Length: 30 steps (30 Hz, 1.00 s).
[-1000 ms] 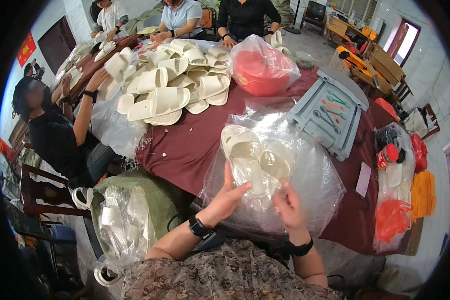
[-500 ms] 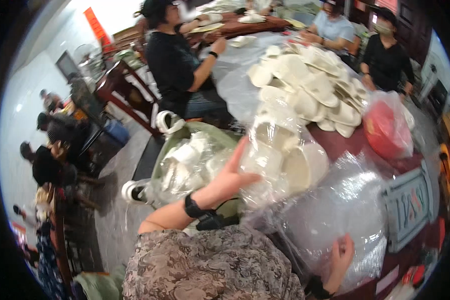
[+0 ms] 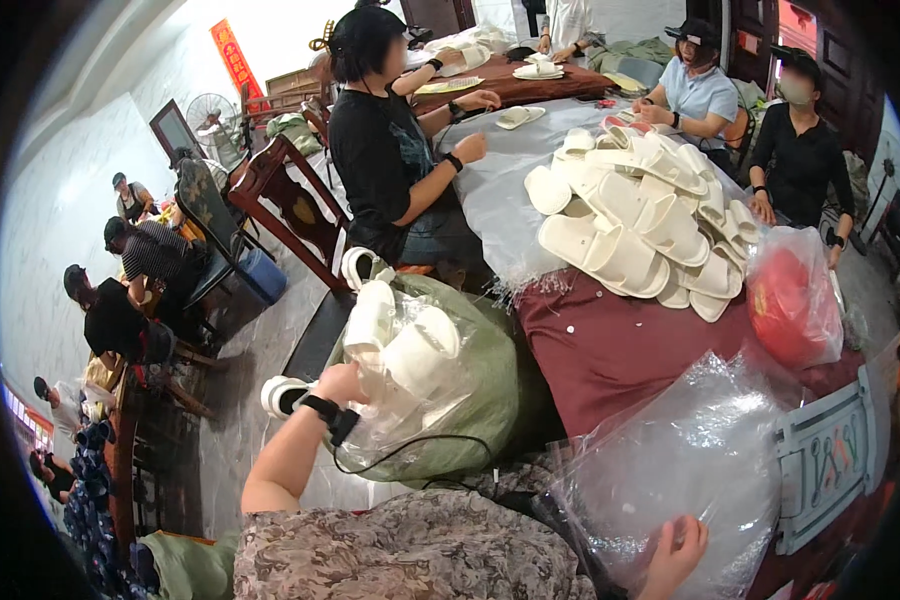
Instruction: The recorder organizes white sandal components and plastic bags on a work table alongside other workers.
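Note:
My left hand (image 3: pixel 344 384) is closed at the edge of a pair of cream slippers (image 3: pixel 420 348) in a clear plastic bag, over a stuffed green sack (image 3: pixel 490 385). More clear-wrapped slippers show inside the sack. A dark band circles my left wrist. My right hand (image 3: pixel 678 547) rests at the near edge of a stack of clear plastic bags (image 3: pixel 685 450), its fingers loosely bent and apart, with nothing seen in them. Beyond the bags a big heap of loose cream slippers (image 3: pixel 635 215) covers part of the table.
A red bundle in a clear bag (image 3: pixel 795 300) and a grey plastic stool (image 3: pixel 832 455) stand at the right of the maroon-covered table (image 3: pixel 590 345). A person in black (image 3: pixel 385 150) works beside a wooden chair (image 3: pixel 288 195). Two more people sit beyond the heap; others work at far left.
My left hand has moved left from the table side to the green sack, carrying the bagged slippers along. My right hand stays by the clear bags. The view has shifted slightly.

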Motion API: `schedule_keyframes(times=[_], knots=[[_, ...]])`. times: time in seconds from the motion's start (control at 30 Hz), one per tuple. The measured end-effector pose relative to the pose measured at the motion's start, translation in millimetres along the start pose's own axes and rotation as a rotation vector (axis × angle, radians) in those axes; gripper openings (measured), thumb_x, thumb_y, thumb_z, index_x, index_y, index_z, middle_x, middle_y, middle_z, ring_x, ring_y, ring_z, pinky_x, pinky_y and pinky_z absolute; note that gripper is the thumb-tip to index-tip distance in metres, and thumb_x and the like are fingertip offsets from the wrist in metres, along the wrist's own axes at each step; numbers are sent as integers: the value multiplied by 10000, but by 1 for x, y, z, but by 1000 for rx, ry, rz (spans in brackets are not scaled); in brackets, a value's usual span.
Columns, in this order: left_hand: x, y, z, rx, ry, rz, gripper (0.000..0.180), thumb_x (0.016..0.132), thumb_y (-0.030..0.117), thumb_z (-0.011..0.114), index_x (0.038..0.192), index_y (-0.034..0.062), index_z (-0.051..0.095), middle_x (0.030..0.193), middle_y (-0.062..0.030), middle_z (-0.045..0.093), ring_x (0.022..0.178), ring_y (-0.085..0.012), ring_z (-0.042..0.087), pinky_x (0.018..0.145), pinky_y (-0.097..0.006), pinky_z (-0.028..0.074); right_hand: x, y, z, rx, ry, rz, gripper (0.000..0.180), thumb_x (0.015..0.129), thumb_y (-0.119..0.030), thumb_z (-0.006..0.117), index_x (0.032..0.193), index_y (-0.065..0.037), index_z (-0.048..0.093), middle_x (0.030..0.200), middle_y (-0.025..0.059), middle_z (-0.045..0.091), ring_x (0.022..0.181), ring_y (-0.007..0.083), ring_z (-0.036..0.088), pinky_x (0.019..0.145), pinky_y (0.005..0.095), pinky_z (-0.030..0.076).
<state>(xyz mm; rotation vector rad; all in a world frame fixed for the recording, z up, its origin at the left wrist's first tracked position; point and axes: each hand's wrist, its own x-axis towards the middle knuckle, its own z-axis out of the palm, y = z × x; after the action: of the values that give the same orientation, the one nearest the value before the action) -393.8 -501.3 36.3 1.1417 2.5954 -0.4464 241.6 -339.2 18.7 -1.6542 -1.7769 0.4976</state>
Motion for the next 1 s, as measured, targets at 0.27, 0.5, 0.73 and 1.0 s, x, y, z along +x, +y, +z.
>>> schedule_keyframes(times=[0.27,0.5,0.73,1.0], knots=[[16,49,-30,523,-116,108,364,732,505,731,929,201,752,968,-18,729,904,-210,698,705,-371,529,-17,-1,0,-104,64,58,343,798,-149,694,1092,6,610,1190,154,549,1073,328,524,874,394,443],[-132,211,-173,-444,357,789,588,703,211,800,1234,57,602,1179,-169,637,1087,-346,594,932,-435,470,-10,-55,7,-100,46,-11,411,776,-185,728,1123,-5,600,1218,175,564,1132,369,516,955,438,432],[-124,405,-77,-197,449,1450,807,738,413,780,1405,104,447,1485,-344,236,1353,-536,261,1075,-552,334,1,-137,-115,157,17,-473,406,774,-125,737,1162,-60,636,1230,135,583,1060,300,590,846,371,490],[-116,451,-48,-274,405,1047,972,760,576,707,1460,30,312,1428,-360,326,1246,-503,397,963,-545,422,-38,-220,-167,205,410,-985,278,860,-340,696,966,-83,712,1136,143,642,926,286,619,822,398,490]])
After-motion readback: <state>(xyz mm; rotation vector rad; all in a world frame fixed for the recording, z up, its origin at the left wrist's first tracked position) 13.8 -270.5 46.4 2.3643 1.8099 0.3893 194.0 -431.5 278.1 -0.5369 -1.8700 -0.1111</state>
